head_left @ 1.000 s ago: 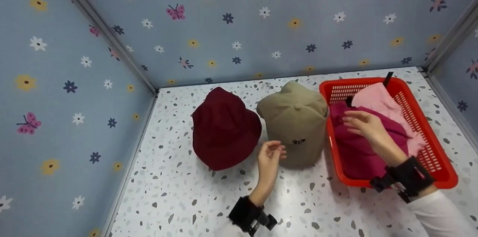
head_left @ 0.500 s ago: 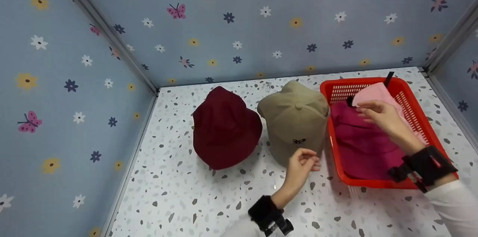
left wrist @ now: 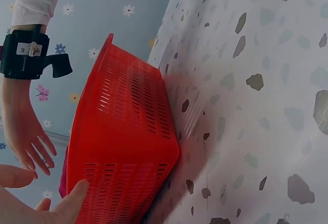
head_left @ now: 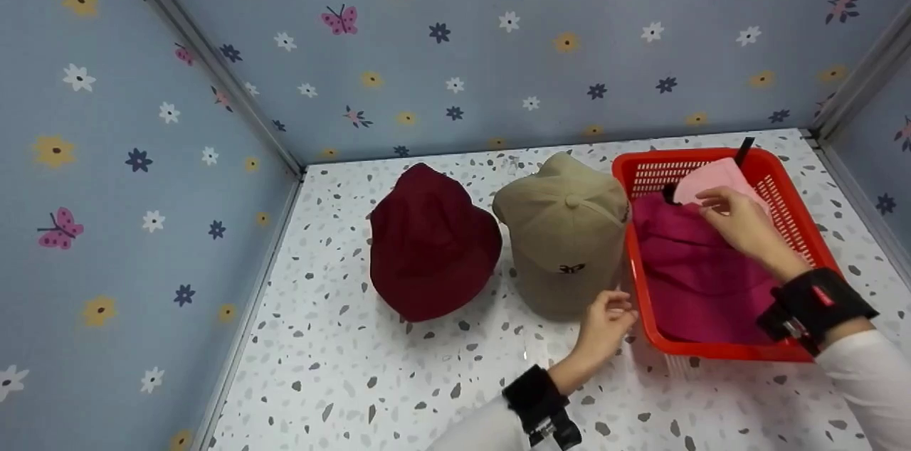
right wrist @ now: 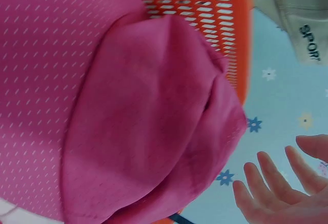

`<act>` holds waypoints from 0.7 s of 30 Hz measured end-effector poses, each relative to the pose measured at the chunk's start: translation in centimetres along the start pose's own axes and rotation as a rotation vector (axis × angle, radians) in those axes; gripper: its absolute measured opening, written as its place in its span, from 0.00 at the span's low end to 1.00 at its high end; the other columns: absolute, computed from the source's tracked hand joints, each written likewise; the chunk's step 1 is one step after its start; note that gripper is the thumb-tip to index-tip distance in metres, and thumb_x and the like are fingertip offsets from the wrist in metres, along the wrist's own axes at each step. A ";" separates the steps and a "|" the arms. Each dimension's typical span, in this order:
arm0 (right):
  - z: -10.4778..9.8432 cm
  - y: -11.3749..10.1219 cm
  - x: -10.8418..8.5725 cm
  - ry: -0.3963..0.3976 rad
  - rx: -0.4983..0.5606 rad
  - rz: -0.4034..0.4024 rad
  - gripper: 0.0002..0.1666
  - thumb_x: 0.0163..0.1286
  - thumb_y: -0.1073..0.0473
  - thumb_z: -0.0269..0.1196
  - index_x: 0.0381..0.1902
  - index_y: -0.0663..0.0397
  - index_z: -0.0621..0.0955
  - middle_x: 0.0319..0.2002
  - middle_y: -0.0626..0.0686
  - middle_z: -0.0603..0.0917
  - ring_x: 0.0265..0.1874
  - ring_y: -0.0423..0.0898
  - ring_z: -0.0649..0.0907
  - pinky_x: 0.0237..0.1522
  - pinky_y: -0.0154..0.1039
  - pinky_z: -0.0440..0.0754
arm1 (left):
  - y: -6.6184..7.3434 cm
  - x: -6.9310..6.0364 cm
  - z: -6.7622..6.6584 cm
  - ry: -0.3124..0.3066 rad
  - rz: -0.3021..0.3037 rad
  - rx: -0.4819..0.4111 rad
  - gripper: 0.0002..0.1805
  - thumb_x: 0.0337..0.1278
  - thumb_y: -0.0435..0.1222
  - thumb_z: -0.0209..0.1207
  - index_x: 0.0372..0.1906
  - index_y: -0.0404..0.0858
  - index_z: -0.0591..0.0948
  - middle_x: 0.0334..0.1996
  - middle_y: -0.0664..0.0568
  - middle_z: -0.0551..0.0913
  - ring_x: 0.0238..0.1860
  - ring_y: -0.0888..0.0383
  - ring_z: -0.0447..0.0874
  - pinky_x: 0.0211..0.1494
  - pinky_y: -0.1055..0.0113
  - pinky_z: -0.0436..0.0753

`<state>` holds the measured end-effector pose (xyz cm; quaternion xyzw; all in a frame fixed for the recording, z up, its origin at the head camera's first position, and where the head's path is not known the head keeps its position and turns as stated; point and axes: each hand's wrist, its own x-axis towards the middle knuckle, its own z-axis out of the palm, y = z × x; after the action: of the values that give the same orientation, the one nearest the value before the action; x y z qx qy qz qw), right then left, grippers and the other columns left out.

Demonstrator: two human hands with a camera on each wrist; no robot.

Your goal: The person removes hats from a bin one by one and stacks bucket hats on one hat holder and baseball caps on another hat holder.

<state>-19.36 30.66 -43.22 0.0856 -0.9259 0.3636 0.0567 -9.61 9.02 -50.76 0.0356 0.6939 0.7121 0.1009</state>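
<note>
The red basket [head_left: 644,294] holds a magenta hat [head_left: 701,287] and a light pink hat [head_left: 719,177] behind it. Above the basket hovers my right hand [head_left: 744,223], fingers loosely bent and holding nothing; in the right wrist view the magenta hat [right wrist: 138,116] lies apart from the hand [right wrist: 287,188]. My left hand [head_left: 603,326] is between the tan cap's brim and the basket's near left side, its fingers relaxed with nothing in them. In the left wrist view its fingers [left wrist: 74,198] are close to the basket [left wrist: 123,131]; contact cannot be told.
A tan cap [head_left: 569,230] sits just left of the basket, with a dark red bucket hat [head_left: 430,245] further left. Patterned walls [head_left: 455,45] stand behind and at both sides of the speckled table [head_left: 320,365].
My left hand has moved right, from between the two hats to beside the basket. My right hand has shifted right and slightly back over the basket, uncovering more of the magenta hat.
</note>
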 end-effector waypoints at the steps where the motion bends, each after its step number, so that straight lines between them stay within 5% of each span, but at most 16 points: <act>1: 0.0 0.2 0.0 -0.001 -0.012 -0.004 0.15 0.63 0.68 0.53 0.46 0.73 0.72 0.40 0.74 0.75 0.40 0.66 0.75 0.42 0.47 0.75 | -0.1 0.0 0.1 0.006 -0.011 0.019 0.15 0.48 0.26 0.55 0.44 0.27 0.72 0.37 0.42 0.78 0.35 0.57 0.79 0.35 0.72 0.79; 5: 0.1 0.9 0.1 -0.025 -0.078 -0.013 0.17 0.61 0.69 0.53 0.47 0.75 0.70 0.41 0.76 0.72 0.42 0.69 0.71 0.43 0.62 0.68 | -0.6 0.2 0.6 0.024 -0.062 0.044 0.18 0.49 0.27 0.56 0.48 0.29 0.70 0.36 0.44 0.78 0.36 0.55 0.79 0.35 0.70 0.79; 14: 0.4 2.2 -0.2 -0.096 -0.198 0.032 0.28 0.58 0.65 0.56 0.53 0.77 0.62 0.48 0.79 0.65 0.48 0.72 0.63 0.48 0.65 0.57 | -1.0 0.8 1.9 0.031 -0.177 0.002 0.23 0.51 0.29 0.56 0.53 0.28 0.67 0.36 0.45 0.75 0.34 0.55 0.78 0.37 0.65 0.80; 21: 0.7 2.8 -0.4 -0.190 -0.233 0.025 0.34 0.56 0.62 0.60 0.53 0.79 0.62 0.47 0.80 0.65 0.48 0.72 0.65 0.47 0.65 0.62 | -1.2 1.4 2.8 0.027 -0.172 -0.008 0.15 0.51 0.26 0.55 0.46 0.25 0.72 0.31 0.47 0.77 0.31 0.56 0.79 0.33 0.71 0.80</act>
<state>-19.52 32.21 -45.67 0.1007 -0.9639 0.2449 -0.0261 -10.38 12.05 -51.98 -0.0340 0.6930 0.7038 0.1524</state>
